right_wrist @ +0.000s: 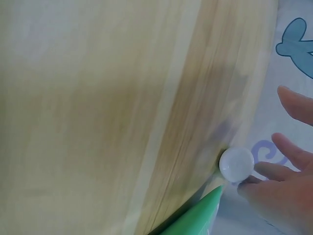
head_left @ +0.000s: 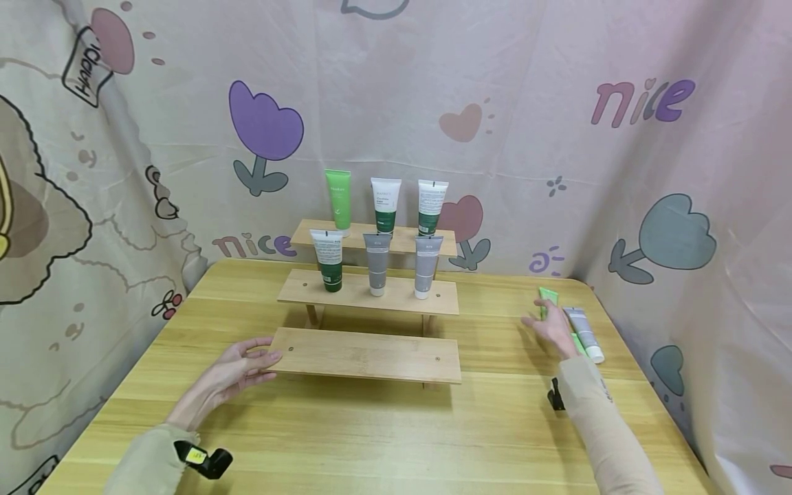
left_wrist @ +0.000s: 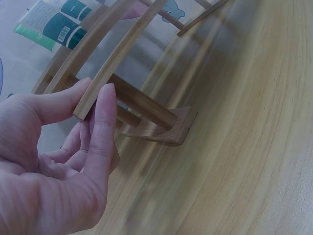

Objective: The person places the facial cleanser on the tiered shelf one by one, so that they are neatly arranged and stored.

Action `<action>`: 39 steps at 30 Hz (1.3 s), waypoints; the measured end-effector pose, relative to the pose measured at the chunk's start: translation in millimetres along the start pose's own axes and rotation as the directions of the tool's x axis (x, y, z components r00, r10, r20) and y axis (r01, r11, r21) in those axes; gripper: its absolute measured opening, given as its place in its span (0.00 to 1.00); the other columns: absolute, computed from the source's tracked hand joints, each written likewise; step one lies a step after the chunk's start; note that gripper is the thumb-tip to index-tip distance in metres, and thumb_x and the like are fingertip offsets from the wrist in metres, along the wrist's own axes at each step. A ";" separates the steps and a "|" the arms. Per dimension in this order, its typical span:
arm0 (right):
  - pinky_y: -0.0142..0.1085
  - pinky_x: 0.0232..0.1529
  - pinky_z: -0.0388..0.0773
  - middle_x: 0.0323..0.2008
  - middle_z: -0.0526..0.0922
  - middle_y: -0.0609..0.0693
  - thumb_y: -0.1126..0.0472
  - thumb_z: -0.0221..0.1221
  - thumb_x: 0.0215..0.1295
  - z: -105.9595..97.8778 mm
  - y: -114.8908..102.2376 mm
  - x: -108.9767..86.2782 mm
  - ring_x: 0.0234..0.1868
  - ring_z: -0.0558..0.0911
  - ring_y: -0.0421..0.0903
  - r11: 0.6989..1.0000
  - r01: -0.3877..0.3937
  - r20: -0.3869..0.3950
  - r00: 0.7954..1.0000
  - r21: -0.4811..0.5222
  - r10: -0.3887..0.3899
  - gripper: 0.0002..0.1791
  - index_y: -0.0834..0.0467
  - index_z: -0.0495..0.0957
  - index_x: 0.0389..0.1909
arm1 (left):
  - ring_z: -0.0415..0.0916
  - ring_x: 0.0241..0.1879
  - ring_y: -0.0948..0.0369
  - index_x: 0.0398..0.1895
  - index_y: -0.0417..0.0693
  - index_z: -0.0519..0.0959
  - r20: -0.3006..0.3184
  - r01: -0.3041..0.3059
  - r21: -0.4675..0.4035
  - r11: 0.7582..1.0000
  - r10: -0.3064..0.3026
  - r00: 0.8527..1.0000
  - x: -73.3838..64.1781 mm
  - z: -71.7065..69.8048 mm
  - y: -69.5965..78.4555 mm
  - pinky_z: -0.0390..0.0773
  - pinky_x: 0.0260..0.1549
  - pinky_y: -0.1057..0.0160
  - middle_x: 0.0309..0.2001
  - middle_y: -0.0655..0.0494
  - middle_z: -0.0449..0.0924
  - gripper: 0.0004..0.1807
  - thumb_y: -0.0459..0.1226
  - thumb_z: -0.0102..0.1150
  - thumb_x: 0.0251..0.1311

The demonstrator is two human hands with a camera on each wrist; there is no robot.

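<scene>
In the head view, my left hand (head_left: 238,371) is at the left end of the lowest board of a wooden three-tier display stand (head_left: 365,354). The left wrist view shows the thumb and a finger pinching the board's corner (left_wrist: 90,105) from both faces. On the right side of the table my right hand (head_left: 553,328) reaches over a green squeeze tube (head_left: 548,294), its fingers spread. In the right wrist view, those fingers are right at a round white cap (right_wrist: 236,164), beside another green tube (right_wrist: 195,213). A grey-lilac tube (head_left: 581,330) lies just right of this hand.
The top tier carries a light green tube (head_left: 339,196) and two white-and-green tubes (head_left: 386,203). On the middle tier stand a white-and-green tube (head_left: 328,258) and two grey tubes (head_left: 377,261). A printed curtain (head_left: 383,89) hangs behind the table (head_left: 346,440).
</scene>
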State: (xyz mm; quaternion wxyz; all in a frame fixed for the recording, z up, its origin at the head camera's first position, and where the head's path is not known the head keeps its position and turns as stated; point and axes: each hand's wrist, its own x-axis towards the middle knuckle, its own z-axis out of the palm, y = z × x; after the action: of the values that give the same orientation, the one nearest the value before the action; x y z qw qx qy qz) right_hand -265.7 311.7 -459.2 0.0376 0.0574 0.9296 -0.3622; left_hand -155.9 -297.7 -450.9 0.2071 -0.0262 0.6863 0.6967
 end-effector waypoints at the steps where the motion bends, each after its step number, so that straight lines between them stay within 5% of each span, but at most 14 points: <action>1: 0.71 0.74 0.55 0.73 0.53 0.76 0.59 0.58 0.70 0.0 0.5 0.2 0.73 0.55 0.75 1.000 0.005 0.002 1.000 -0.014 -0.005 0.38 0.69 0.54 0.75 | 0.81 0.43 0.69 0.77 0.26 0.37 0.000 0.000 0.000 1.000 0.000 1.000 0.0 0.1 0.1 0.88 0.48 0.68 0.48 0.58 0.76 0.46 0.35 0.58 0.71; 11: 0.68 0.71 0.63 0.68 0.59 0.79 0.63 0.57 0.67 -2.7 3.9 2.6 0.66 0.64 0.75 0.995 0.016 0.028 1.000 -0.097 -0.013 0.36 0.72 0.57 0.72 | 0.81 0.43 0.69 0.77 0.26 0.37 0.000 -0.003 0.009 1.000 0.003 1.000 0.0 0.8 0.9 0.88 0.48 0.68 0.48 0.57 0.76 0.46 0.35 0.58 0.71; 16: 0.67 0.71 0.64 0.73 0.52 0.78 0.63 0.59 0.65 -4.8 3.7 1.8 0.66 0.64 0.75 0.997 0.002 0.051 0.999 -0.081 0.002 0.39 0.72 0.56 0.73 | 0.81 0.43 0.69 0.77 0.26 0.37 -0.004 -0.001 0.009 1.000 0.001 1.000 -0.3 1.1 1.3 0.88 0.47 0.68 0.48 0.58 0.76 0.46 0.35 0.58 0.71; 22: 0.60 0.59 0.77 0.62 0.67 0.79 0.63 0.62 0.62 -5.4 5.4 2.1 0.56 0.73 0.70 0.994 0.028 0.034 0.999 -0.107 -0.024 0.39 0.73 0.59 0.71 | 0.82 0.43 0.69 0.77 0.26 0.38 -0.010 0.001 0.010 1.000 -0.001 1.000 -0.2 1.5 1.9 0.88 0.47 0.69 0.48 0.58 0.76 0.46 0.35 0.58 0.71; 39: 0.63 0.66 0.72 0.65 0.66 0.79 0.64 0.65 0.62 -7.6 9.8 -0.5 0.61 0.71 0.72 0.992 0.085 0.055 0.995 -0.098 -0.080 0.39 0.72 0.60 0.71 | 0.81 0.44 0.69 0.77 0.26 0.37 -0.009 0.006 0.018 1.000 -0.005 1.000 -0.4 1.5 1.5 0.88 0.47 0.68 0.50 0.56 0.75 0.47 0.35 0.58 0.71</action>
State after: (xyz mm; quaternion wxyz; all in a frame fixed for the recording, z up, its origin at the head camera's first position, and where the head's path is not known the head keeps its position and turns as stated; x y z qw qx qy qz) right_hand -264.1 324.0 -460.2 0.0492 0.0075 0.9469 -0.3176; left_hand -155.7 -296.3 -449.3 0.2062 -0.0293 0.6934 0.6898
